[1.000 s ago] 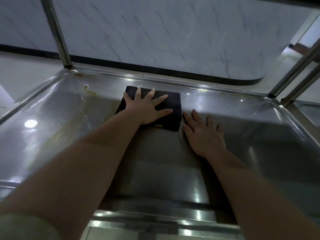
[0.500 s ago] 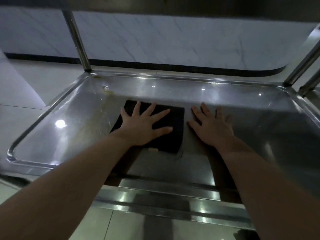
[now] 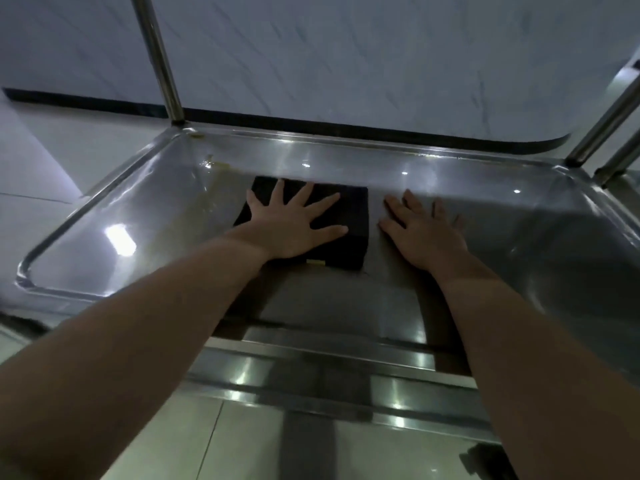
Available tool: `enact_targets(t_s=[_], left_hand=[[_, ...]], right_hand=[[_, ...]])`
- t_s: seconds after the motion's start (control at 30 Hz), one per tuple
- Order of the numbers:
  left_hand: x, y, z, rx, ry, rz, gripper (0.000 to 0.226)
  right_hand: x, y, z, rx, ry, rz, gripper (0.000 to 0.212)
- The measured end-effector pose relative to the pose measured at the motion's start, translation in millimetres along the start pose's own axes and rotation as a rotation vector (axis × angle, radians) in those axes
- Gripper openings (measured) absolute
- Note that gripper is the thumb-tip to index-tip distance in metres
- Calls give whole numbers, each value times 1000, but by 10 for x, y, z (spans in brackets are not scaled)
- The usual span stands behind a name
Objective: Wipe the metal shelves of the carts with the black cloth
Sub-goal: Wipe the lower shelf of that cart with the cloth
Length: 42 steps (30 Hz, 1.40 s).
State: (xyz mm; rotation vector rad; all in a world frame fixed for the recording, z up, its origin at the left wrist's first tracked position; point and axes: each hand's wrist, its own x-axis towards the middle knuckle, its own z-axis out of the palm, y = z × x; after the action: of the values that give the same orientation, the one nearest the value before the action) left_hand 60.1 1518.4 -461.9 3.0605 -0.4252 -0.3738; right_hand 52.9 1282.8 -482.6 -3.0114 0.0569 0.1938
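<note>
A folded black cloth (image 3: 351, 221) lies flat on the metal shelf (image 3: 138, 216) of a cart, close to the far rim. My left hand (image 3: 294, 225) presses down on the cloth with its fingers spread and straight. My right hand (image 3: 427, 230) rests flat on the bare metal just right of the cloth, fingers straight. A yellowish smear (image 3: 214, 188) marks the shelf left of the cloth, running back towards the far left corner.
Upright metal posts rise at the far left corner (image 3: 161, 60) and far right corner (image 3: 606, 119). The shelf has a raised rim (image 3: 329, 142) all round. A marble-look wall with a dark baseboard (image 3: 346, 126) stands behind. Tiled floor lies below the near rim.
The cloth under my left hand has slid back towards the far rim, and my right hand stayed beside it. The head camera has shifted, so the shelf's near rim and left edge show more.
</note>
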Motion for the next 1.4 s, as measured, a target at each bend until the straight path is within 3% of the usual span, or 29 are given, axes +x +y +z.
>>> enact_targets(t_s=[0.23,0.43,0.63,0.83,1.17,1.27,1.4], left_hand=[[-1038,-6,270,17,-29,-7,83],[-674,66,221,-7,34,-1,79],[-198,69,86,-28,70,-24,77],[-261,150,82,-25,49,-22,78],[-724,1266,301,-7,2,28,81],[-873,1160,364,-11,32,1,83],[-1048,486,338,-23,36,-47,90]], right_hand=[[-30,-58,36,8,19,-6,61],[-40,-68,39,-5,22,-23,61],[-323,214,-17,-45,-69,-150,62],[-593,800,-83,-48,-46,0,62],[-575,844,-11,-56,10,4,56],[-589,852,-34,-27,6,1,58],[-597,863,-42,-13,0,-15,62]])
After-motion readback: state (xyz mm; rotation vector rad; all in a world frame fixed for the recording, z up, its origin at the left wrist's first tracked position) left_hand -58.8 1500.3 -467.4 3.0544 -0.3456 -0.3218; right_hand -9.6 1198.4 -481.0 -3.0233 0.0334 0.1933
